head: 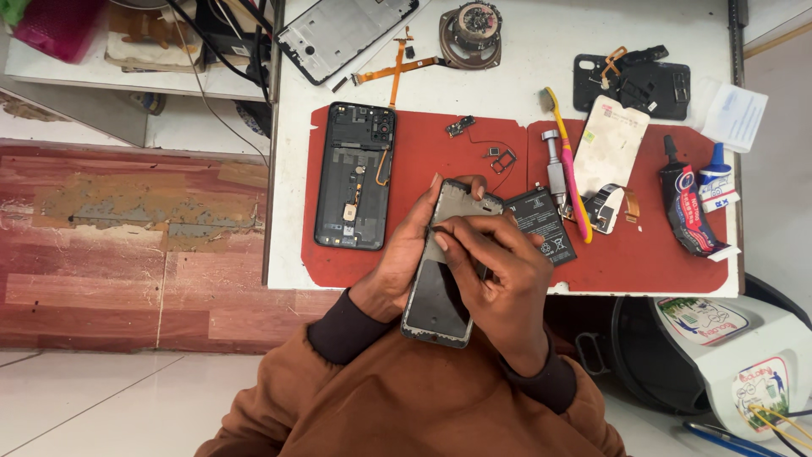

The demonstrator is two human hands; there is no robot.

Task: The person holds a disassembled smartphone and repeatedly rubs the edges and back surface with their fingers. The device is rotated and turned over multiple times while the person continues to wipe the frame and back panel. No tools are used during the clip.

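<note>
Gripping the phone frame point(440, 279) from beneath, the left hand point(402, 258) holds it just above the near edge of the red mat point(423, 152) while the right hand point(499, 275) pinches fingertips onto its upper half, the battery point(541, 222) just right.

1. You've got the phone frame point(448, 262) held between your left hand point(404, 258) and right hand point(499, 271), just above the mat point(423, 152).
2. The opened phone point(353, 176) lies left of your hands on that mat.
3. The battery point(543, 224) sits just right of them, toothbrush point(567, 161) beyond it.
4. The glue tube point(689, 203) is far right.
</note>
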